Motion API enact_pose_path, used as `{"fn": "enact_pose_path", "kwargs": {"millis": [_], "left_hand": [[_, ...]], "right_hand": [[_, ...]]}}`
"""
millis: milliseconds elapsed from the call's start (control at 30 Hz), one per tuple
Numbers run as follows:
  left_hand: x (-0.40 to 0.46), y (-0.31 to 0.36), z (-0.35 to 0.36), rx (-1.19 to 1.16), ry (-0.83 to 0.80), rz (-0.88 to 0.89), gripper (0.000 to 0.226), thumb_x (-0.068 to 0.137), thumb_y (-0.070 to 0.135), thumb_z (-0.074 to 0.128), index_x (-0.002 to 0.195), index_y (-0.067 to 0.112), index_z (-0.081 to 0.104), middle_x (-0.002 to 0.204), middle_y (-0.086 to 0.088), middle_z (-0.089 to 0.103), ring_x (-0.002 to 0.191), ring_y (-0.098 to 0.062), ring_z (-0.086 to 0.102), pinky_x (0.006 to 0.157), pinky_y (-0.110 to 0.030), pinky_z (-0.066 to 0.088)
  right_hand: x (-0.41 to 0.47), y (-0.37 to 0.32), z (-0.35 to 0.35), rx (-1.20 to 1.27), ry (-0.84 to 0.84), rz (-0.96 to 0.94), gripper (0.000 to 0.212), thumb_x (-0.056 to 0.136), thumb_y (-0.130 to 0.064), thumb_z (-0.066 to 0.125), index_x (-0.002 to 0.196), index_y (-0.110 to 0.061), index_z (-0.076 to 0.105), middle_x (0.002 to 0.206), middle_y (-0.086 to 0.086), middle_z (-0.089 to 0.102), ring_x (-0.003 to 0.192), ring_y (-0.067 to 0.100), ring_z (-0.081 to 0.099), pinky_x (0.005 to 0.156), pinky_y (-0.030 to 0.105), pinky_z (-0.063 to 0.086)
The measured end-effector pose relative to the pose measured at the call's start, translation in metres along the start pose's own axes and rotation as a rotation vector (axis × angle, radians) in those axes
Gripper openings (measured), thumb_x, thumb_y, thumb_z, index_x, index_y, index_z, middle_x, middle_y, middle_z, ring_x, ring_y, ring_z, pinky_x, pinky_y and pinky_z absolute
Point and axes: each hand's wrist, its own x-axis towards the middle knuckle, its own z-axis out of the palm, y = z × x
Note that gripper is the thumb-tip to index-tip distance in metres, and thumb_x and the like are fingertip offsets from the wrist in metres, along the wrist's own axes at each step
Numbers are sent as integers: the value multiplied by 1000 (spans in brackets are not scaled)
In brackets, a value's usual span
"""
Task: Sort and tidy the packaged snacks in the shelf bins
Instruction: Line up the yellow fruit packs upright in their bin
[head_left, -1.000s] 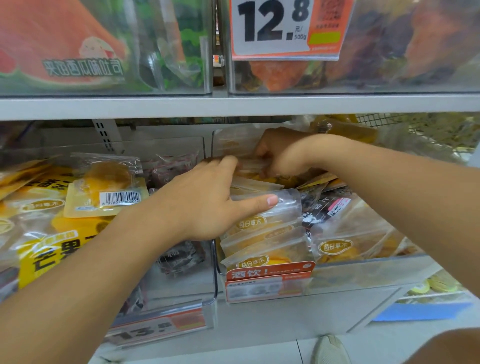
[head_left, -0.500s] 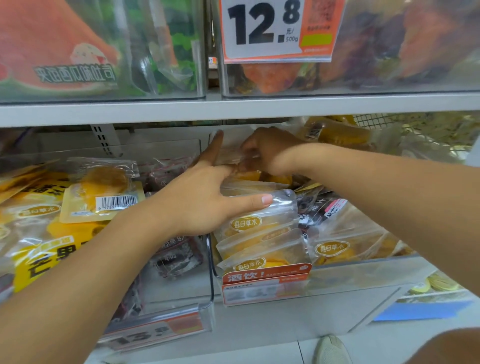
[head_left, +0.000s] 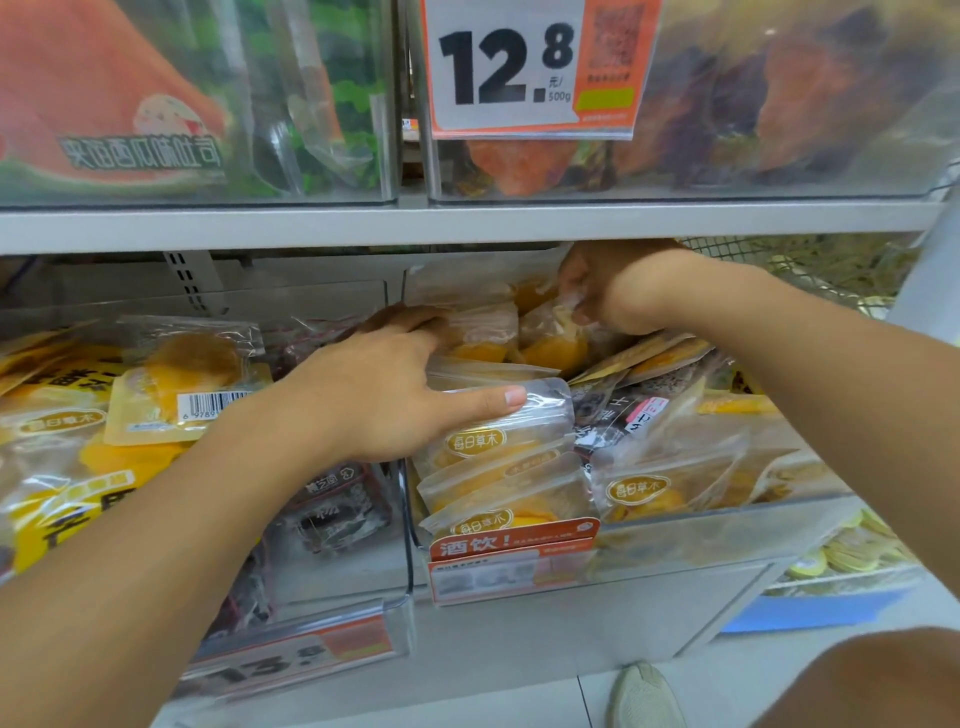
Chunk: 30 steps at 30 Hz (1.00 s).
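Observation:
A clear bin on the lower shelf holds several see-through packets of yellow dried fruit, stacked in a row at its left side. My left hand lies on top of that row, thumb stretched across the front packet and fingers curled over packets further back. My right hand is deep at the back of the bin, pinching the crinkled top of a yellow fruit packet. Dark packets lie mixed among the yellow ones at the right.
The bin to the left holds dark packets, and yellow mango bags lie further left. The shelf edge above carries bins and a 12.8 price tag. A wire basket sits at the right. My shoe is below.
My right hand moved right and further back in the bin, gripping a packet there. My left forefinger, raised before, has come down onto the stacked packets.

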Motion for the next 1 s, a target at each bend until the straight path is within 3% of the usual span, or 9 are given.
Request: {"fn": "enact_pose_path", "kwargs": {"millis": [167,300,467,600,667,733,833,933,1000], "left_hand": [[0,1,-1,-3,8,7,127,52,105,17,155,31,22,163,9,20,146,-16,27,118,-42,29],[-1,3,-1,7,17,1,126,54,105,18,152,26,31,160,6,28,142,-17,34,115,-41,34],[1,3,1,2,20,0,128,52,105,16,154,28,26,162,6,25,143,-18,32,115,-41,33],[2,3,1,-28,17,-11,128,50,107,18,153,31,28,160,5,28,141,-18,35,113,-42,35],[3,2,2,-50,28,-1,124,52,107,19,148,30,37,156,4,36,135,-18,42,110,-43,39],[3,1,3,-67,53,7,120,57,105,21,144,27,45,150,2,44,129,-18,46,106,-43,43],[-4,8,0,-70,112,60,99,66,96,30,138,32,53,143,0,49,130,-20,46,106,-41,41],[-13,19,-3,-96,113,176,68,75,79,40,124,39,64,150,9,44,139,-13,39,114,-41,35],[-14,17,-1,-85,69,204,69,75,82,41,123,39,65,140,18,54,128,-7,50,107,-42,44]], "right_hand": [[-6,17,-2,-43,1,80,49,82,-6,75,125,-26,63,131,5,59,112,29,57,89,33,50],[-9,19,4,-90,-56,103,45,81,-46,78,115,-21,64,121,6,63,104,27,59,85,31,48],[-11,10,0,-34,44,44,11,87,-26,76,88,-19,68,97,2,67,90,24,61,76,26,44],[-36,0,5,238,108,-98,23,89,-20,73,112,-24,75,109,-10,70,100,5,61,88,16,43],[-45,1,17,400,72,-133,28,89,-17,72,116,-26,74,115,-13,70,108,0,61,100,19,44],[-46,4,25,361,37,-89,36,89,-20,74,124,-24,69,122,-7,69,114,6,61,104,26,45],[-42,4,30,197,57,-7,48,86,-26,76,131,-15,63,122,4,67,109,18,60,89,24,44],[-40,1,31,189,44,10,36,88,-25,75,122,-16,70,109,7,68,100,22,62,87,27,47],[-47,1,27,169,101,-37,19,90,-23,72,107,-16,76,94,8,67,86,23,63,83,32,53]]}}
